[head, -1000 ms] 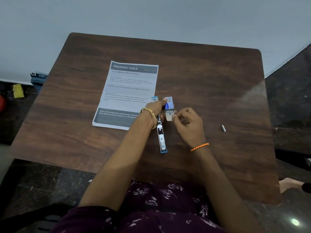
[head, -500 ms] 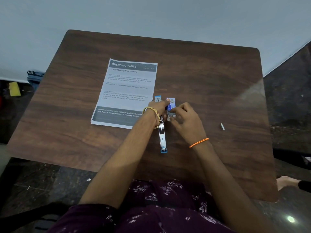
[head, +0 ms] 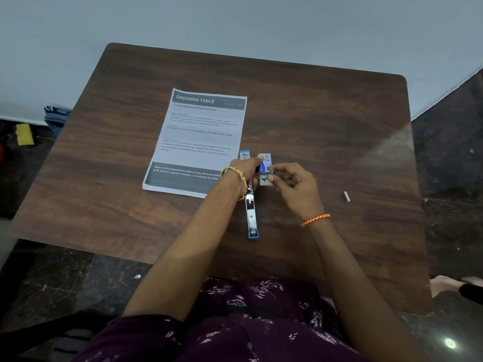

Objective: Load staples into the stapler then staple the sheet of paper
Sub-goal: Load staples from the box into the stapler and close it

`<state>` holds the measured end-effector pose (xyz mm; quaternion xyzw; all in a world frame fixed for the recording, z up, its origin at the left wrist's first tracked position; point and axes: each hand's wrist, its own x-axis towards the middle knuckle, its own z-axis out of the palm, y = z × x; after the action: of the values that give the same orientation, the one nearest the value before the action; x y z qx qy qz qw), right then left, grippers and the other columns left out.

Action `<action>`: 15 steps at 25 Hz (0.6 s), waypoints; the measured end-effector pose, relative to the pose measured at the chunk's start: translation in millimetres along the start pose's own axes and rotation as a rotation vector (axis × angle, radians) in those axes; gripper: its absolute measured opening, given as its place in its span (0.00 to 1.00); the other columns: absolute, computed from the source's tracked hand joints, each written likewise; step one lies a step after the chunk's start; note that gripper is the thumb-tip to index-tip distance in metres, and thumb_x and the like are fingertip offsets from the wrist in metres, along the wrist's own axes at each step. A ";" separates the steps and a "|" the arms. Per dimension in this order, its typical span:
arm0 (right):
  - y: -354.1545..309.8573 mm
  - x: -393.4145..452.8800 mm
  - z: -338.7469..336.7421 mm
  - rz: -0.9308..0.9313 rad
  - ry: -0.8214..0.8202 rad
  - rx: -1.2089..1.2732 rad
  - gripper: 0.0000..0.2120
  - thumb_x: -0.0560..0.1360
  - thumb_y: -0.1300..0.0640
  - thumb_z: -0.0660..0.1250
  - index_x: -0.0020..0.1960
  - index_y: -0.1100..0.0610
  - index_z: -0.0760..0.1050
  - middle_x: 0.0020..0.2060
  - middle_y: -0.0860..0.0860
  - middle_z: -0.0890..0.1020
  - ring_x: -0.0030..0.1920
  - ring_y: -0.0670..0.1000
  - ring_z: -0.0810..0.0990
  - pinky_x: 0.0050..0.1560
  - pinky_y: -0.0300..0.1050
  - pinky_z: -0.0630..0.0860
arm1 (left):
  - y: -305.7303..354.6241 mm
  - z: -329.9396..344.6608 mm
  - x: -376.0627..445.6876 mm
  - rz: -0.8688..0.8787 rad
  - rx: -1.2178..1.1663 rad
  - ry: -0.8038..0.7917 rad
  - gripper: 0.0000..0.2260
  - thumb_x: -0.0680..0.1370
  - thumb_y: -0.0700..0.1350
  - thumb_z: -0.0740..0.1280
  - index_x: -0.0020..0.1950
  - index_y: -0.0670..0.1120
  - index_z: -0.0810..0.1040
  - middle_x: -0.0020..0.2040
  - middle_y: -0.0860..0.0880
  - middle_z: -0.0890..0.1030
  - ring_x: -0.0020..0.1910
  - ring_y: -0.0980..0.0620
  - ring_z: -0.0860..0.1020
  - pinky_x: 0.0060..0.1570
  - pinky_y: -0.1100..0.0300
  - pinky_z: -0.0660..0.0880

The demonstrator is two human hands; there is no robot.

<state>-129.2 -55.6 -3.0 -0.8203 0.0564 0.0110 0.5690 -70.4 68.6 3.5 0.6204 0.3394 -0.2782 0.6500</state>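
Observation:
A blue and silver stapler [head: 251,212] lies opened flat on the wooden table [head: 326,121], pointing toward me, its far end showing beyond my wrist. My left hand [head: 248,167] rests over its middle and pinches a small blue staple box [head: 264,163]. My right hand [head: 292,182] grips the box's grey inner tray [head: 265,177] at its near end. The printed sheet of paper [head: 200,139], headed "DRESSING TABLE", lies flat just left of the hands. A loose strip of staples [head: 346,196] lies to the right.
The table's near edge runs just in front of my lap. Dark stone floor surrounds the table. A yellow object [head: 24,134] and a blue bundle [head: 56,116] lie on the floor at far left. A bare foot [head: 444,283] shows at the right.
My right hand has shifted slightly along the staple box, with the grey tray now showing at its near end. The stapler and the paper have stayed in place.

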 end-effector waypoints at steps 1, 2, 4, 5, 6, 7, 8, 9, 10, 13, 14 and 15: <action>-2.7 -1.0 -1.3 0.063 -0.019 0.089 0.06 0.71 0.63 0.69 0.48 0.56 0.79 0.43 0.53 0.81 0.40 0.42 0.79 0.43 0.40 0.79 | 0.7 0.9 -0.2 0.002 -0.006 -0.007 0.08 0.77 0.46 0.66 0.46 0.41 0.73 0.27 0.46 0.76 0.13 0.56 0.69 0.16 0.73 0.63; -6.1 -0.9 -2.8 0.122 -0.026 0.197 0.05 0.72 0.64 0.68 0.47 0.56 0.78 0.41 0.52 0.82 0.38 0.42 0.80 0.40 0.40 0.80 | 1.8 1.3 0.5 0.012 -0.010 -0.012 0.08 0.77 0.46 0.66 0.46 0.41 0.73 0.29 0.45 0.76 0.12 0.56 0.68 0.16 0.73 0.63; -11.4 0.6 -6.1 0.266 0.021 0.489 0.06 0.74 0.67 0.64 0.44 0.57 0.75 0.36 0.50 0.81 0.34 0.42 0.80 0.35 0.37 0.78 | 0.0 1.2 5.4 0.016 -0.027 -0.018 0.09 0.76 0.46 0.66 0.47 0.40 0.73 0.35 0.43 0.77 0.14 0.55 0.70 0.15 0.72 0.63; -11.8 2.0 -8.5 0.339 0.059 0.652 0.08 0.74 0.69 0.62 0.43 0.57 0.74 0.34 0.49 0.81 0.33 0.43 0.80 0.33 0.37 0.78 | 0.4 1.1 7.5 0.011 -0.043 -0.026 0.09 0.76 0.47 0.66 0.48 0.40 0.73 0.38 0.43 0.78 0.15 0.55 0.72 0.16 0.72 0.63; -10.3 2.3 -9.8 0.393 0.082 0.763 0.09 0.74 0.70 0.60 0.42 0.57 0.73 0.32 0.49 0.81 0.32 0.45 0.81 0.32 0.37 0.77 | -0.2 1.4 9.8 0.008 -0.063 -0.031 0.09 0.76 0.46 0.66 0.47 0.40 0.73 0.39 0.43 0.78 0.16 0.54 0.74 0.16 0.72 0.63; -8.9 1.7 -10.9 0.413 0.075 0.785 0.10 0.74 0.71 0.59 0.43 0.58 0.72 0.31 0.49 0.81 0.32 0.46 0.81 0.31 0.37 0.77 | -0.9 2.2 10.5 0.002 -0.076 -0.039 0.09 0.76 0.46 0.67 0.46 0.40 0.74 0.39 0.43 0.79 0.17 0.54 0.75 0.16 0.72 0.64; -7.8 -0.6 -11.7 0.398 0.041 0.711 0.09 0.73 0.71 0.61 0.44 0.58 0.73 0.33 0.50 0.81 0.34 0.47 0.80 0.32 0.37 0.77 | -2.5 2.7 11.1 -0.010 -0.081 -0.053 0.10 0.76 0.47 0.67 0.47 0.39 0.75 0.40 0.42 0.79 0.20 0.53 0.76 0.18 0.71 0.65; -4.8 -3.0 -11.6 0.345 -0.002 0.573 0.09 0.72 0.71 0.65 0.46 0.58 0.74 0.35 0.50 0.80 0.36 0.47 0.79 0.34 0.37 0.77 | -3.2 3.7 11.7 -0.021 -0.088 -0.068 0.12 0.76 0.47 0.67 0.49 0.38 0.75 0.42 0.41 0.80 0.23 0.51 0.78 0.19 0.69 0.67; -1.2 -5.0 -11.0 0.276 -0.048 0.432 0.11 0.69 0.70 0.68 0.48 0.57 0.75 0.38 0.50 0.79 0.38 0.46 0.79 0.37 0.36 0.78 | -2.5 4.4 12.2 -0.026 -0.088 -0.079 0.12 0.76 0.47 0.66 0.50 0.37 0.76 0.42 0.41 0.80 0.23 0.51 0.78 0.20 0.68 0.68; 2.9 -7.6 -9.5 0.155 -0.097 0.281 0.17 0.66 0.70 0.72 0.50 0.57 0.75 0.39 0.48 0.77 0.38 0.41 0.79 0.44 0.33 0.77 | 0.1 4.4 11.1 -0.036 -0.054 -0.088 0.13 0.77 0.47 0.65 0.54 0.38 0.77 0.38 0.42 0.79 0.15 0.55 0.73 0.15 0.71 0.62; 3.8 -7.0 -9.4 0.121 -0.082 0.267 0.16 0.66 0.69 0.72 0.50 0.56 0.75 0.38 0.49 0.77 0.39 0.41 0.79 0.44 0.33 0.77 | 0.9 4.3 10.8 -0.035 -0.050 -0.094 0.15 0.77 0.48 0.64 0.56 0.37 0.76 0.39 0.42 0.79 0.14 0.55 0.72 0.15 0.72 0.62; 4.5 -6.5 -9.3 0.095 -0.063 0.246 0.13 0.67 0.68 0.72 0.48 0.56 0.76 0.39 0.50 0.78 0.40 0.44 0.80 0.45 0.35 0.78 | 1.1 4.2 11.6 -0.033 -0.049 -0.091 0.15 0.77 0.47 0.65 0.56 0.37 0.76 0.40 0.42 0.79 0.14 0.56 0.72 0.15 0.72 0.62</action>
<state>-136.6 -65.3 -3.3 -0.7399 0.0782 0.0568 0.6657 -61.9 65.2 -4.9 0.5853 0.3262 -0.3084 0.6752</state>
